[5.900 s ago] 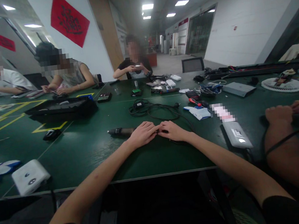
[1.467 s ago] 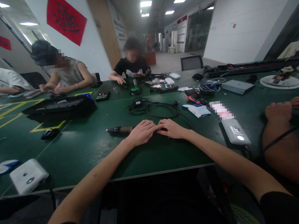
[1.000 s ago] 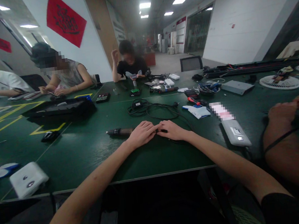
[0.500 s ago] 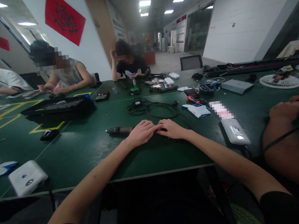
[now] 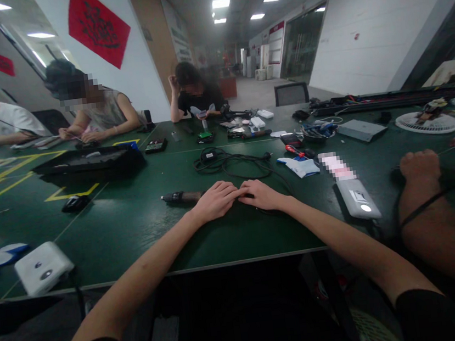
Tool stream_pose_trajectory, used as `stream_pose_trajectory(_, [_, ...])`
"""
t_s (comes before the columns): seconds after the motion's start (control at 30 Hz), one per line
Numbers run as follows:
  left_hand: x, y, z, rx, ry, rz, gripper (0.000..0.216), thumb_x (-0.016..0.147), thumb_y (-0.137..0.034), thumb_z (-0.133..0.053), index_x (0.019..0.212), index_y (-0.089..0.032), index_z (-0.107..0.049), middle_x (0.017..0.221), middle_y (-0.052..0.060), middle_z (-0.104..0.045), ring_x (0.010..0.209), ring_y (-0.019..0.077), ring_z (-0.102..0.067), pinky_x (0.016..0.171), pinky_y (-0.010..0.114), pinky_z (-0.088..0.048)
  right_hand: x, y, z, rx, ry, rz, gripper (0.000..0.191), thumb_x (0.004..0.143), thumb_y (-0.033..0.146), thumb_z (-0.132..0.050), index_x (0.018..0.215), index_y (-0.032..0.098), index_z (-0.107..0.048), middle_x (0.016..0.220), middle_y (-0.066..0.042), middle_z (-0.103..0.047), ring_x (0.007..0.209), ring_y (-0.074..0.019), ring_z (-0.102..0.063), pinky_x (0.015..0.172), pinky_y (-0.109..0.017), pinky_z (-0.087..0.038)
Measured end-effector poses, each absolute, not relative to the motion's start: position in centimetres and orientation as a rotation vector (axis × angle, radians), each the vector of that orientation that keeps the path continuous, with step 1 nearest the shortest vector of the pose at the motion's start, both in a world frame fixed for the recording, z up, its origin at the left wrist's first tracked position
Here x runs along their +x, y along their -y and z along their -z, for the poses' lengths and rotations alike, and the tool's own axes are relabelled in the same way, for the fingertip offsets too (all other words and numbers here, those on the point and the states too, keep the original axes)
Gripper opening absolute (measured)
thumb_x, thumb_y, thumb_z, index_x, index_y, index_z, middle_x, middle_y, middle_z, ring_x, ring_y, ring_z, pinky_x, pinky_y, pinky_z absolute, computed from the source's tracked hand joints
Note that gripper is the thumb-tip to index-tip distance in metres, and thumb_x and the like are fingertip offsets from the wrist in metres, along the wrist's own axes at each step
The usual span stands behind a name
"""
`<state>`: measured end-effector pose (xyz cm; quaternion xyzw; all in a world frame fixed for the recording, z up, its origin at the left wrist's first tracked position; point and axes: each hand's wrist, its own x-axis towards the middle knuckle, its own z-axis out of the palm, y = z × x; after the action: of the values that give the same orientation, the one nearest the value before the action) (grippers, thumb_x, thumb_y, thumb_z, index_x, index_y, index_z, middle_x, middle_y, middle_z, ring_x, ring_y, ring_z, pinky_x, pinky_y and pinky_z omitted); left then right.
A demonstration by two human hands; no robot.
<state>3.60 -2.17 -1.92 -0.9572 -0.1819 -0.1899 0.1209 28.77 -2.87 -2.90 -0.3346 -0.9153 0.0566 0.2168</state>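
My left hand (image 5: pixel 217 200) lies over the grip end of a dark electric screwdriver (image 5: pixel 181 198). Its fingers stretch out to the right, and the palm side is hidden. The tool lies flat on the green table, with its tip pointing left. My right hand (image 5: pixel 261 194) rests on the table with its fingers loosely bent, touching the fingertips of the left. Nothing shows in its fingers. Behind both hands, a coiled black power cord (image 5: pixel 230 162) with a plug runs down towards the right hand.
A black tray (image 5: pixel 88 168) and a small black object (image 5: pixel 75 203) lie left. A white box (image 5: pixel 44 267) stands near the front edge. Right are gloves (image 5: pixel 301 166), a red screwdriver (image 5: pixel 293 150) and a grey device (image 5: pixel 357 199). A co-worker's hand (image 5: pixel 420 169) is close by; others sit opposite.
My hands and the electric screwdriver have stayed put. On the right, the co-worker's hands have moved apart, and a thin rod now shows between them.
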Motion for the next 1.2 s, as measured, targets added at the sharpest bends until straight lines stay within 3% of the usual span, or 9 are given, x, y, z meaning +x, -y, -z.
stream_pose_trajectory(0.2, [3.58,1.98,2.05,-2.789,0.563,0.569,0.057,0.102,-0.028,-0.049,0.158,-0.024,-0.038,0.124,0.011,-0.064,0.122,0.0259,-0.056,0.109,0.045,-0.044,28.79,2.84,2.94,-0.921,2.537,-0.162,0.021,0.103,0.035,-0.061,0.109,0.019,-0.072,0.108,-0.008,-0.065,0.098,-0.0209,-0.059,0.089,-0.035,-0.043])
stream_pose_trajectory(1.2, [3.69,2.06,1.9,-2.807,0.587,0.53,0.057,0.102,-0.022,-0.046,0.158,-0.026,-0.037,0.126,0.01,-0.064,0.122,0.0248,-0.056,0.11,0.043,-0.042,28.87,2.83,3.02,-0.923,2.541,-0.145,0.02,0.103,0.036,-0.062,0.109,0.019,-0.071,0.109,-0.008,-0.065,0.1,-0.0212,-0.059,0.089,-0.035,-0.043])
